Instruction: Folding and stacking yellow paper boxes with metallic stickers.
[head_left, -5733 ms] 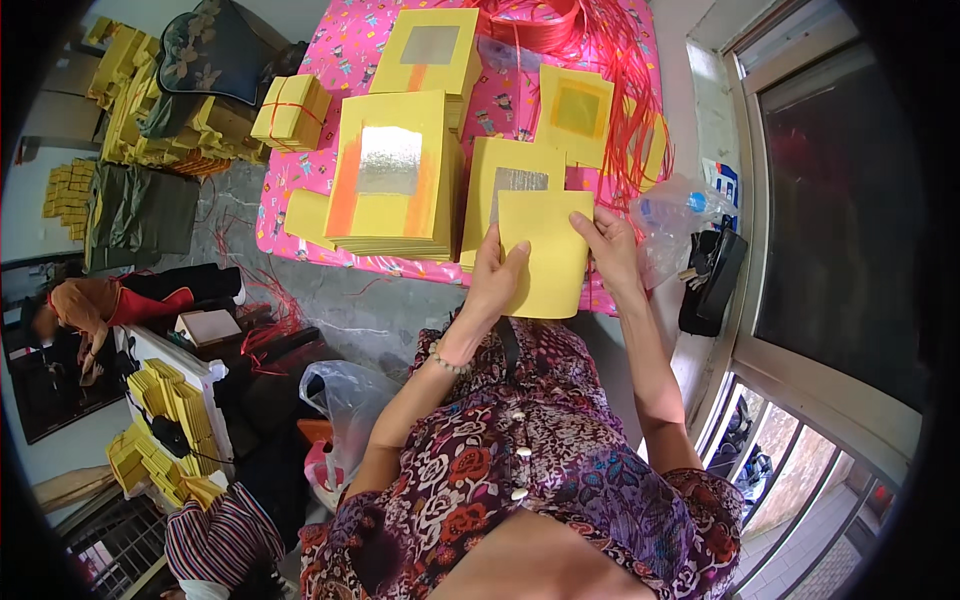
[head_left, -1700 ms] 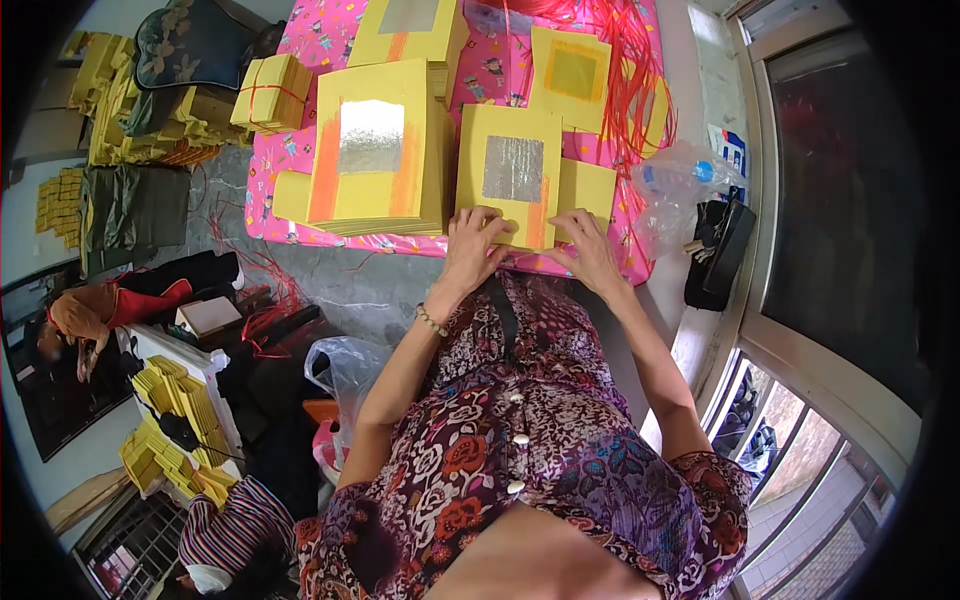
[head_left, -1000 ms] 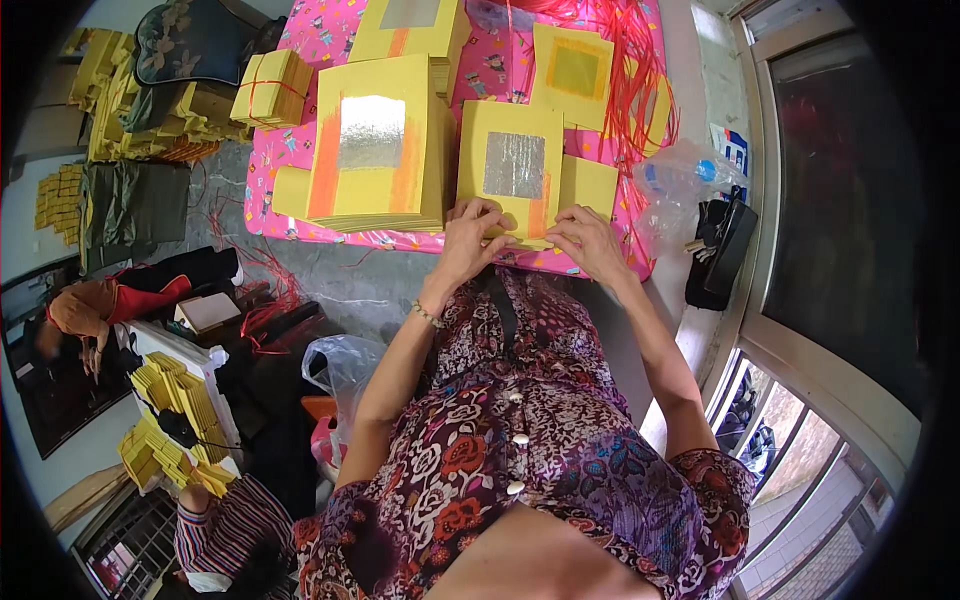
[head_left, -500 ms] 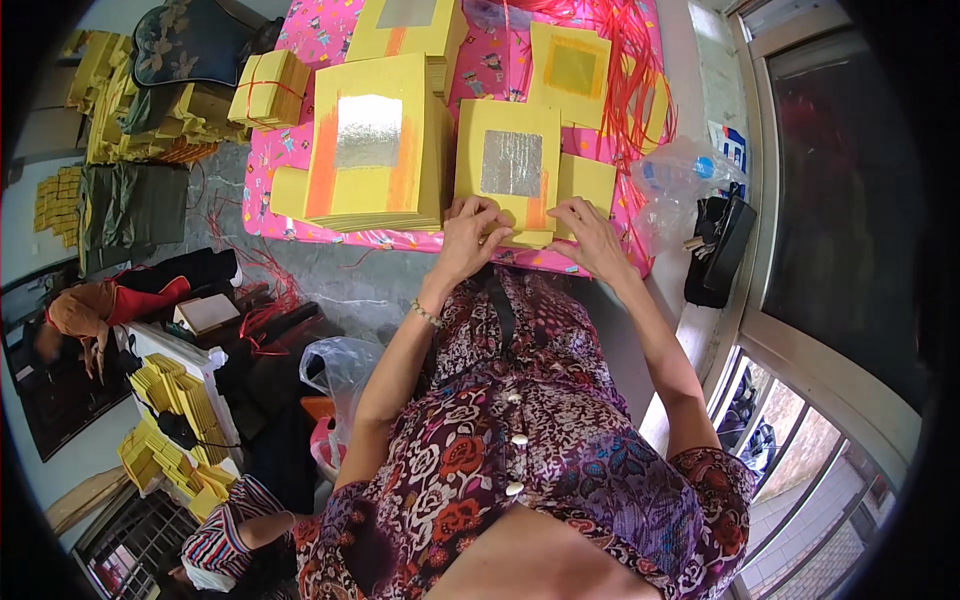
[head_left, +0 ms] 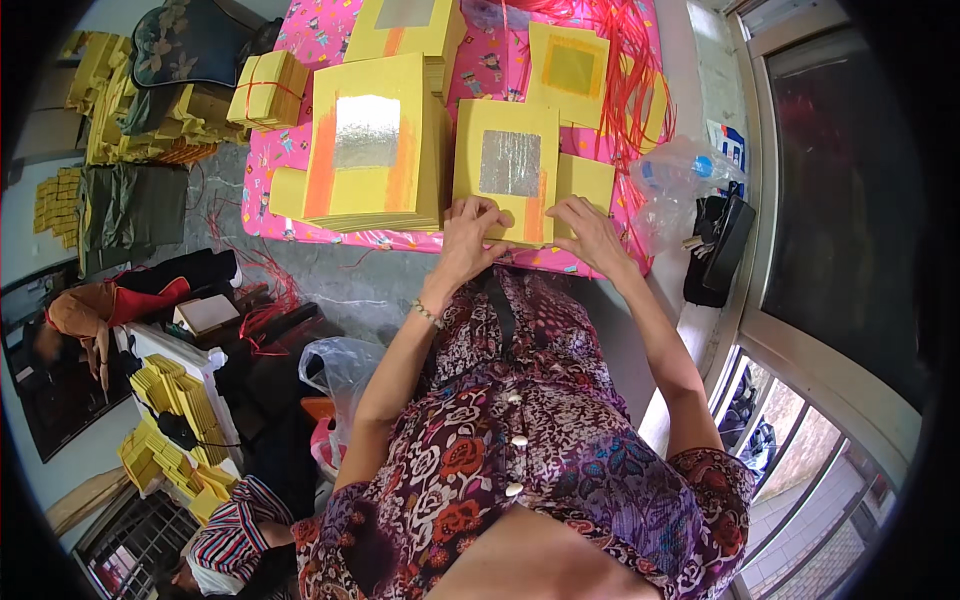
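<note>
Currently: 1 left hand (head_left: 467,240), 1 right hand (head_left: 594,240), both half-curled at near corners of 1 silver-patched yellow paper stack (head_left: 511,168); grip, I cannot tell; I'd press evenly, edges flush.

Left hand (head_left: 468,238) and right hand (head_left: 592,236) apart, both curled.
</note>
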{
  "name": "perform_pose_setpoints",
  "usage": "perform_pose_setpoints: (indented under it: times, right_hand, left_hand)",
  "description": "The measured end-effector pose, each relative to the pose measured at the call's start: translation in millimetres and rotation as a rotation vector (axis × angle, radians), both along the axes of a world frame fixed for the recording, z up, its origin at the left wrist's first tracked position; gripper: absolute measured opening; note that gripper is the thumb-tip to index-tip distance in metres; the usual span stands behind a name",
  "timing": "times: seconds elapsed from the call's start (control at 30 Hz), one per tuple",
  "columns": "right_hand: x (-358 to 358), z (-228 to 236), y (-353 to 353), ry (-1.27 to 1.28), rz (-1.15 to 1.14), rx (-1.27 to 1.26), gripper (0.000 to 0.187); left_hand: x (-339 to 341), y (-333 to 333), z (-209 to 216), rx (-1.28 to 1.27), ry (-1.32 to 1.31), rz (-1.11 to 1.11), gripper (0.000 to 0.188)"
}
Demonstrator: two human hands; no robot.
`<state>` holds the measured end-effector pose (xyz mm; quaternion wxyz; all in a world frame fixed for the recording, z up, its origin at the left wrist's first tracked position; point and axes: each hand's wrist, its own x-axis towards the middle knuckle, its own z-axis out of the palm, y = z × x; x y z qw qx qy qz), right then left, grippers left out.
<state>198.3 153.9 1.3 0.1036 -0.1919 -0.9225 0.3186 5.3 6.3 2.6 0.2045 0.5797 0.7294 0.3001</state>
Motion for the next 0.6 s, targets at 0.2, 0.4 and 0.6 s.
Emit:
perform_pose_setpoints:
  times: [0.2, 0.4, 0.6]
  right_hand:
    - [-7.8, 1.3, 7.8, -0.006, 0.0, -0.035, 0.041]
    - [-10.6, 1.0, 14.7, -0.008, 0.007, -0.023, 0.04]
    - [-3.6, 21.4, 14.9, -0.053, -0.033, -0.034, 0.048]
  left_hand:
    - [-2.5, 0.9, -4.4, -0.004, -0.025, -0.009, 0.033]
    - [-4.4, 1.5, -3.1, 0.011, -0.067, -0.008, 0.026]
    - [-7.3, 0.3, -4.3, 0.031, -0.112, 0.003, 0.025]
